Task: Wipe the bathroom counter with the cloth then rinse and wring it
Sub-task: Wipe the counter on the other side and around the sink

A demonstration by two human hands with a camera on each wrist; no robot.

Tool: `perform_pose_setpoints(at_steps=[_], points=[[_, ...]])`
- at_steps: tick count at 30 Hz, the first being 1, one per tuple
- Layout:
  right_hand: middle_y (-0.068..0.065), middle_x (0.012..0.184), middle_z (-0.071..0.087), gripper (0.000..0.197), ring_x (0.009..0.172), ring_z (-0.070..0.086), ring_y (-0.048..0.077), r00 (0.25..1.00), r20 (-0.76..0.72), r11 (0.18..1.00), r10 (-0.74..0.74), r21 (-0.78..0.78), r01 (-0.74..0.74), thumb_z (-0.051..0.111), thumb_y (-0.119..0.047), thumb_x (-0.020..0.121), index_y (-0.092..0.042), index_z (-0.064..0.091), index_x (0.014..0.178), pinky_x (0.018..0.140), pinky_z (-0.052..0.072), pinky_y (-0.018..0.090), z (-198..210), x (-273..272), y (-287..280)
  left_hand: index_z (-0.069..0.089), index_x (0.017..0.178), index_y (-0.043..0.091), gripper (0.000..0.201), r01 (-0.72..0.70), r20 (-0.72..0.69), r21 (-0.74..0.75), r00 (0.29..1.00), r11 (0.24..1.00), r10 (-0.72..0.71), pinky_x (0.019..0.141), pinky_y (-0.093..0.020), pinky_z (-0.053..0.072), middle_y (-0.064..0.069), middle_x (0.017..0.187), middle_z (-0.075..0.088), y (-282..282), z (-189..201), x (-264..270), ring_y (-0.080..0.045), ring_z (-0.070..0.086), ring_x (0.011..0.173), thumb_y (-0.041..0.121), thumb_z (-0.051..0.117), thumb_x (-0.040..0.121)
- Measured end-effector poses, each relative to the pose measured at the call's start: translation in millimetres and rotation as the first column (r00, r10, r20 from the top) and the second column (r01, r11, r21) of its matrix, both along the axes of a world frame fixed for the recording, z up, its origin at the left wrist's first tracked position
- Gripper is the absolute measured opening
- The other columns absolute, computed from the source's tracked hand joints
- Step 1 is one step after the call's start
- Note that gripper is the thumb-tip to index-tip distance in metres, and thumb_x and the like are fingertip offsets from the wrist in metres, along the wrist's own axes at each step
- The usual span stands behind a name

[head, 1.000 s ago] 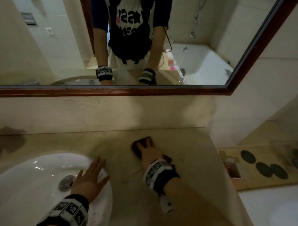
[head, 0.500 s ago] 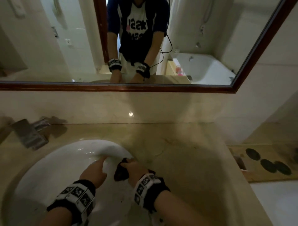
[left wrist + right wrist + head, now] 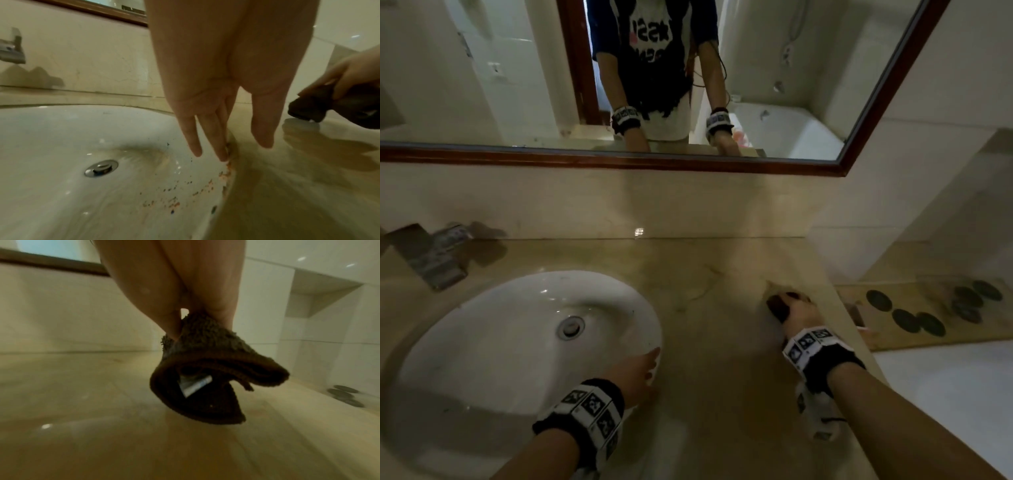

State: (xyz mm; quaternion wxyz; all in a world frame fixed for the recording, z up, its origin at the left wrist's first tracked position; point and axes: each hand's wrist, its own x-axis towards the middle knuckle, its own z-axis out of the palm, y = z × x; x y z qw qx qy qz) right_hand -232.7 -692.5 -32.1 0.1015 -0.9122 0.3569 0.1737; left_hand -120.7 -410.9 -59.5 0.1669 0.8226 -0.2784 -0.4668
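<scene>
A dark brown fluffy cloth (image 3: 779,305) (image 3: 207,366) (image 3: 320,107) is bunched in my right hand (image 3: 799,313), which grips it over the beige stone counter (image 3: 722,342) near its right edge. The cloth's lower fold hangs just above the counter (image 3: 82,402), and a small white label shows inside it. My left hand (image 3: 642,371) rests with straight fingers (image 3: 193,138) on the right rim of the white oval sink (image 3: 500,342) (image 3: 61,146). Small orange and dark crumbs lie on the sink wall below the fingers.
A metal tap (image 3: 431,257) stands at the back left of the counter. A wood-framed mirror (image 3: 688,161) runs along the wall above. Beyond the counter's right edge, lower down, lies a mat with dark round discs (image 3: 914,318).
My right hand has carried the cloth from the sink's rim rightward across the counter to its right edge. My left hand has moved from inside the sink to the right rim.
</scene>
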Motion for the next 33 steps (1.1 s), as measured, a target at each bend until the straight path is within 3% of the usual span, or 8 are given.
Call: perform_pose_setpoints(at_steps=[4, 7, 15, 18, 21, 24, 29, 33], points=[[0.016, 0.158, -0.007, 0.065, 0.146, 0.000, 0.037, 0.981, -0.072, 0.984, -0.180, -0.024, 0.178, 0.030, -0.004, 0.099, -0.031, 0.001, 0.150, 0.118, 0.020, 0.047, -33.8, -25.0, 24.5, 0.019, 0.148, 0.026, 0.069, -0.112, -0.033, -0.109, 0.993, 0.988, 0.109, 0.104, -0.030, 0.045, -0.005, 0.141, 0.049, -0.7, -0.4, -4.6, -0.020, 0.052, 0.125, 0.005, 0.052, 0.092], [0.021, 0.156, -0.015, 0.064, 0.144, -0.002, 0.043, 0.966, -0.135, 0.972, -0.223, 0.042, 0.230, 0.027, -0.008, 0.099, -0.029, -0.008, 0.150, 0.115, 0.025, 0.053, -31.9, -0.2, 68.8, 0.005, 0.150, 0.030, 0.079, -0.131, -0.012, -0.077, 0.991, 0.988, 0.131, 0.104, -0.030, 0.043, -0.010, 0.141, 0.049, -3.9, 3.3, -6.9, -0.022, 0.051, 0.126, 0.004, 0.052, 0.092], [0.026, 0.155, -0.013, 0.061, 0.142, -0.001, 0.049, 0.963, -0.193, 0.973, 0.186, 0.171, -0.154, 0.027, -0.015, 0.100, -0.025, -0.004, 0.151, 0.109, 0.030, 0.058, -25.1, 62.9, 181.3, -0.020, 0.147, 0.025, 0.110, -0.086, -0.036, -0.052, 0.996, 0.995, 0.084, 0.111, -0.030, 0.033, -0.004, 0.146, 0.045, 17.2, 7.3, -14.6, -0.016, 0.042, 0.135, 0.019, 0.069, 0.083], [0.029, 0.154, 0.005, 0.057, 0.139, 0.016, 0.049, 0.938, -0.124, 0.928, 0.324, 0.234, -0.290, 0.035, -0.009, 0.097, -0.019, 0.015, 0.150, 0.109, 0.034, 0.050, -8.1, 69.8, 198.4, -0.021, 0.147, 0.027, 0.119, -0.092, -0.067, -0.075, 0.994, 0.993, 0.087, 0.108, -0.027, 0.037, -0.001, 0.146, 0.044, 35.3, 3.0, -16.5, -0.014, 0.047, 0.131, 0.018, 0.075, 0.077], [0.019, 0.140, 0.045, 0.039, 0.126, 0.046, 0.036, 0.954, 0.167, 0.868, 0.251, 0.398, -0.298, 0.039, -0.006, 0.096, -0.012, 0.049, 0.133, 0.105, 0.041, 0.041, 10.4, 68.3, 194.2, -0.020, 0.146, 0.029, 0.120, -0.108, -0.075, -0.069, 0.992, 0.992, 0.103, 0.109, -0.029, 0.038, -0.002, 0.151, 0.035, 48.3, 6.9, -17.9, -0.017, 0.044, 0.134, 0.016, 0.076, 0.076], [0.014, 0.135, 0.054, 0.036, 0.122, 0.052, 0.031, 0.931, 0.365, 0.838, 0.004, 0.507, -0.203, 0.044, -0.026, 0.099, -0.011, 0.055, 0.130, 0.104, 0.042, 0.038, 32.8, 55.5, 167.3, -0.020, 0.146, 0.028, 0.118, -0.063, -0.039, -0.014, 0.997, 0.998, 0.062, 0.113, -0.033, 0.032, -0.004, 0.152, 0.035, 50.8, 10.6, -20.1, -0.019, 0.039, 0.137, 0.021, 0.075, 0.078], [0.011, 0.150, 0.037, 0.045, 0.134, 0.041, 0.029, 0.982, 0.170, 0.953, -0.077, 0.301, 0.023, 0.035, -0.031, 0.101, -0.012, 0.040, 0.142, 0.111, 0.034, 0.034, 53.5, 21.8, 84.0, -0.019, 0.148, 0.025, 0.119, 0.015, 0.075, 0.021, 0.997, 1.000, -0.016, 0.115, -0.035, 0.028, -0.007, 0.153, 0.032, 44.5, 13.2, -24.4, -0.023, 0.034, 0.139, 0.027, 0.076, 0.076], [0.016, 0.145, 0.042, 0.042, 0.131, 0.041, 0.030, 0.993, 0.025, 0.991, -0.119, 0.066, 0.117, 0.031, -0.027, 0.102, -0.008, 0.043, 0.137, 0.109, 0.034, 0.037, 26.4, -34.0, 51.1, -0.018, 0.148, 0.026, 0.118, 0.038, 0.087, 0.031, 0.995, 0.999, -0.041, 0.112, -0.034, 0.032, -0.007, 0.151, 0.037, 45.0, 10.2, -24.5, -0.023, 0.040, 0.136, 0.026, 0.076, 0.076]])
